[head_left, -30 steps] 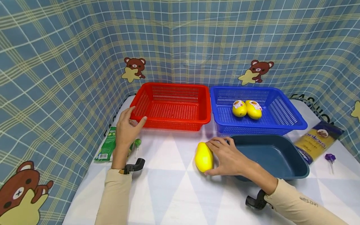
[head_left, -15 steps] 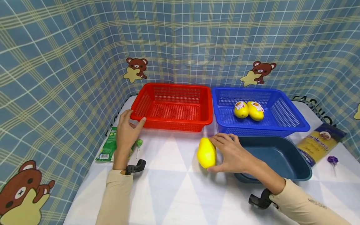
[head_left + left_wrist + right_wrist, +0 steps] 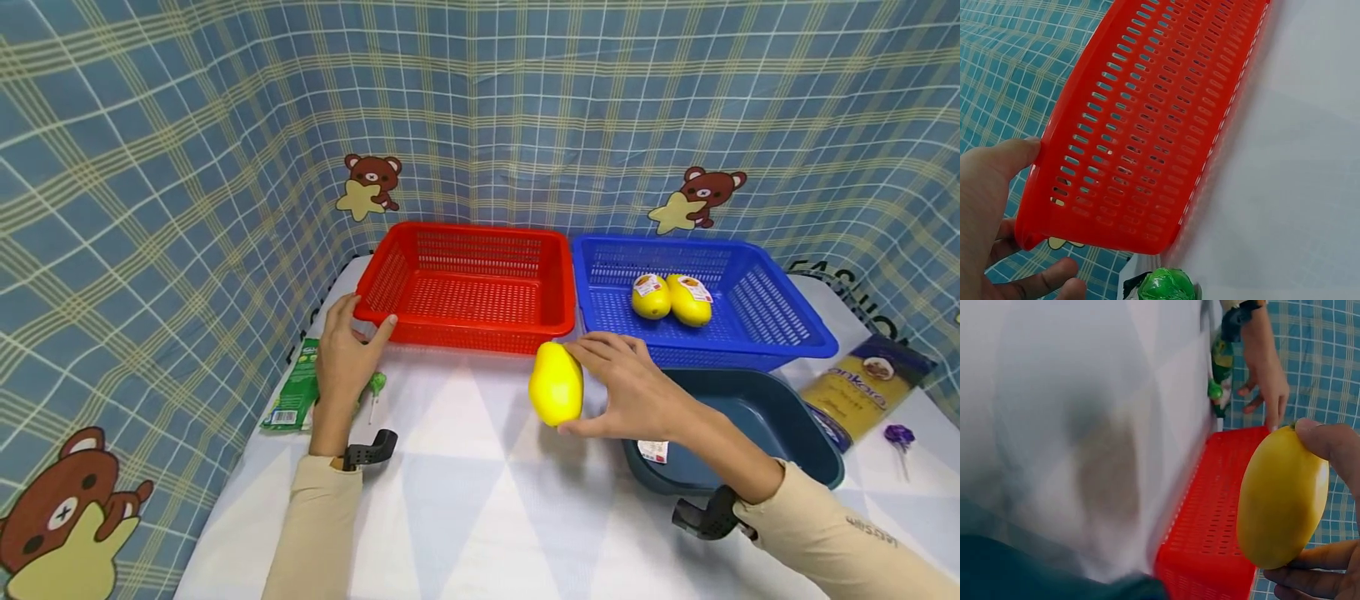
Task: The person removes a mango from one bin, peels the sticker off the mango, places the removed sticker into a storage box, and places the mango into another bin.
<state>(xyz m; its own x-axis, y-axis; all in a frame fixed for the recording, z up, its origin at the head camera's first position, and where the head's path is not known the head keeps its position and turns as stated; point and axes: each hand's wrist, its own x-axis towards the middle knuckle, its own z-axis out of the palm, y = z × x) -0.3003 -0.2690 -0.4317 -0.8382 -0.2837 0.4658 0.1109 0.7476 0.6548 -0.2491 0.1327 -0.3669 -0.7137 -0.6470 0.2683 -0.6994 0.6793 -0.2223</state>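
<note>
In the head view my right hand (image 3: 633, 387) grips a yellow mango (image 3: 556, 384) between thumb and fingers, raised over the white tabletop. The right wrist view has the mango (image 3: 1284, 499) close up, thumb at its stem end and fingers at the other end. My left hand (image 3: 348, 358) is at the near left corner of the red basket (image 3: 480, 337). In the left wrist view its thumb lies on the basket's rim (image 3: 1054, 134) and a finger passes behind the corner; the other fingers are loose. Two labelled yellow mangoes (image 3: 689, 301) lie in the blue basket (image 3: 690, 348).
Right of the right hand stands a dark teal tub (image 3: 825, 467), partly hidden by the forearm, with a white label (image 3: 654, 451) inside. A gold packet (image 3: 862, 383) and purple lollipop (image 3: 898, 434) lie right. A green packet (image 3: 292, 392) and green lollipop (image 3: 377, 382) lie left.
My right hand has lifted the mango off the table and carried it up toward the baskets. The label in the tub has come into view. My left hand stays at the red basket's corner.
</note>
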